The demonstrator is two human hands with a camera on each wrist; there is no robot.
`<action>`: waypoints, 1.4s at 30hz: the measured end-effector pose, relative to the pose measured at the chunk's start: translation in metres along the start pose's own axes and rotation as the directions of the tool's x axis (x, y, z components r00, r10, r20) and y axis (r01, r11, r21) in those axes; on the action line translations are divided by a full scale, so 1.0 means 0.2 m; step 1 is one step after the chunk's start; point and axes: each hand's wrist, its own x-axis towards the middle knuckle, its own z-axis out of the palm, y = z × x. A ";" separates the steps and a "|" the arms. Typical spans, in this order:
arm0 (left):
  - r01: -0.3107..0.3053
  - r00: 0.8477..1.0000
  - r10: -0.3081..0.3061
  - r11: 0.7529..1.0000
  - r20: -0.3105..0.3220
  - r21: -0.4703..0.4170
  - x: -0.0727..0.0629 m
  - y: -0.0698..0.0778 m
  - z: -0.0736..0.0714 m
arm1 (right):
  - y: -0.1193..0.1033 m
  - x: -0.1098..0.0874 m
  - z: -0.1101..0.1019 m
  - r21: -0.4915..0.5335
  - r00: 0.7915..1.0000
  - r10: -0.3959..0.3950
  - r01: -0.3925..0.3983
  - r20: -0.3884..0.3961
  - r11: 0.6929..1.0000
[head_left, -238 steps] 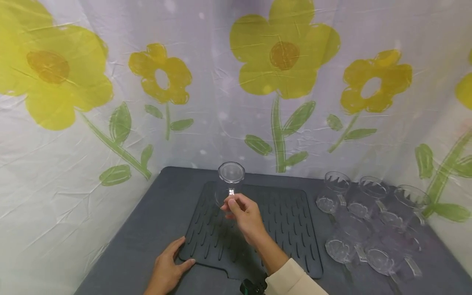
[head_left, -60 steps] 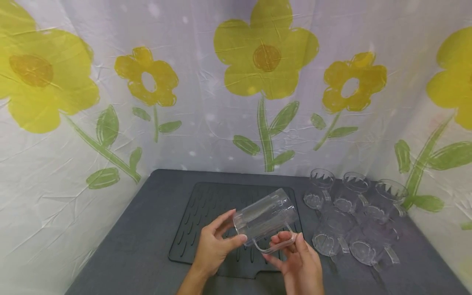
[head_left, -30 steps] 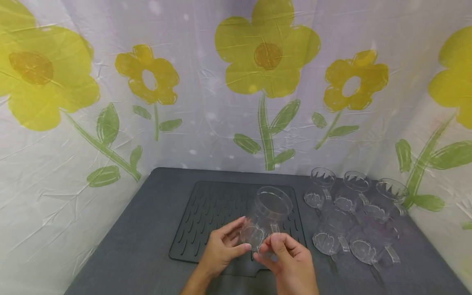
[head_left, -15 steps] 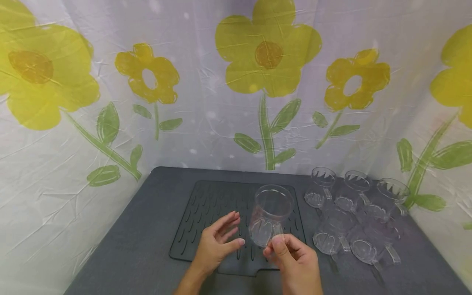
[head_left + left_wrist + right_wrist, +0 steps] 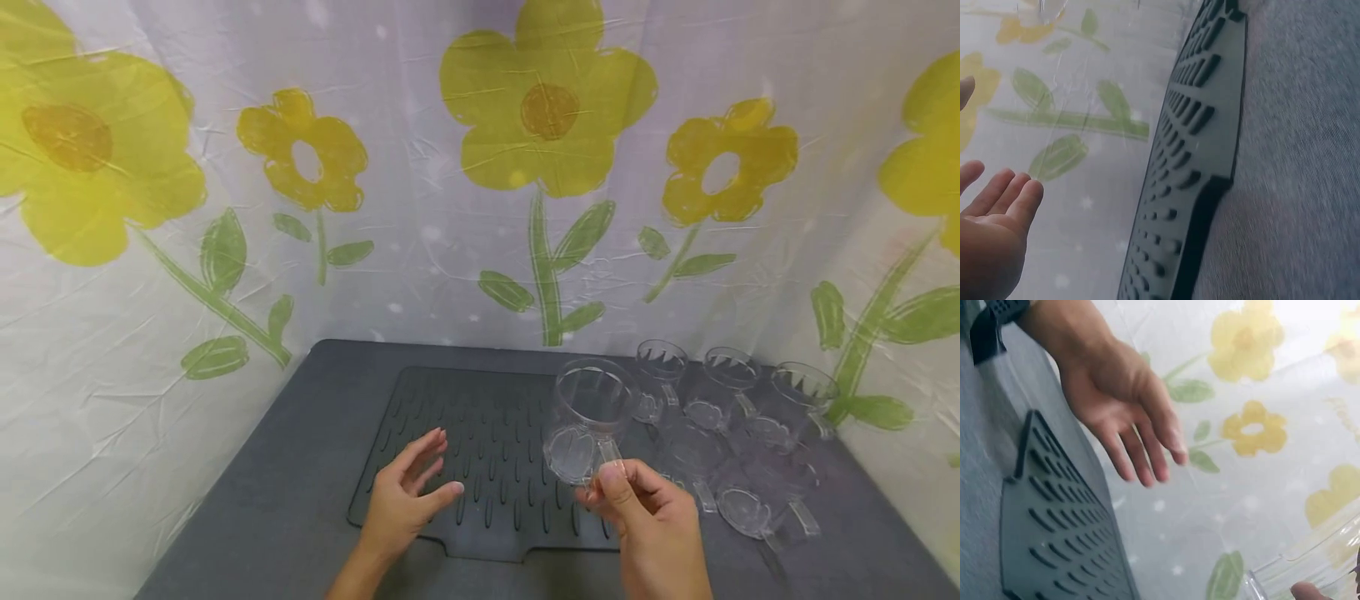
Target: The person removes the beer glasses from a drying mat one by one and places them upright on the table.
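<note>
My right hand (image 5: 652,521) pinches the handle of a clear mug (image 5: 588,417) in the head view. The mug is raised, mouth up and slightly tilted, over the right part of a dark ridged mat (image 5: 480,533). In the right wrist view the mug (image 5: 1310,556) shows partly at the lower right, with a right fingertip (image 5: 1304,590) against it. My left hand (image 5: 401,500) hovers over the mat's left side, holding nothing. Its fingers are loosely spread and apart from the mug, as the left wrist view of the left hand (image 5: 997,231) also shows.
Several clear handled mugs (image 5: 750,512) stand in rows on the dark table (image 5: 255,492), right of the mat and close to the held mug. A flower-printed curtain (image 5: 420,250) hangs behind and along both sides of the table.
Both hands held the mug lying tilted; it was turned mouth up. The left hand let go and drew left, while the right hand carried the mug right, toward the other mugs.
</note>
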 end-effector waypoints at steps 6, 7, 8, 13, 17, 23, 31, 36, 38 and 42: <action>0.006 0.998 -0.003 0.999 -0.068 0.036 -0.03 -0.01 -0.05 | -0.04 0.03 -0.10 0.031 1.000 -0.012 0.011 0.011 0.999; 0.008 0.997 -0.005 0.999 -0.080 0.036 -0.03 -0.01 -0.06 | -0.05 0.04 -0.12 0.042 1.000 -0.019 0.019 0.009 0.999; 0.015 0.996 -0.011 0.999 -0.094 0.034 -0.04 -0.01 -0.07 | -0.06 0.05 -0.14 0.048 1.000 -0.028 0.028 0.008 0.998; 0.032 0.990 -0.027 0.999 -0.136 0.039 -0.06 -0.02 -0.13 | -0.11 0.09 -0.26 0.084 0.993 -0.118 0.115 0.022 0.990; 0.038 0.987 -0.030 0.998 -0.161 0.045 -0.08 -0.02 -0.17 | -0.14 0.12 -0.33 0.088 0.990 -0.141 0.139 0.015 0.986; 0.048 0.978 -0.036 0.997 -0.204 0.053 -0.10 -0.03 -0.22 | -0.18 0.13 -0.45 0.092 0.988 -0.148 0.145 0.031 0.985; 0.081 0.963 -0.049 0.990 -0.264 0.111 -0.13 -0.07 -0.26 | -0.20 0.15 -0.60 0.086 0.979 -0.195 0.190 0.059 0.978; 0.158 0.938 -0.106 0.978 -0.329 0.135 -0.15 -0.09 -0.29 | -0.21 0.16 -0.71 0.156 0.967 -0.228 0.209 0.117 0.966; 0.189 0.931 -0.131 0.971 -0.341 0.146 -0.16 -0.10 -0.30 | -0.21 0.17 -0.76 0.231 0.953 -0.265 0.228 0.145 0.946; 0.248 0.920 -0.167 0.949 -0.356 0.195 -0.19 -0.12 -0.32 | -0.20 0.20 -0.85 0.324 0.918 -0.352 0.282 0.181 0.903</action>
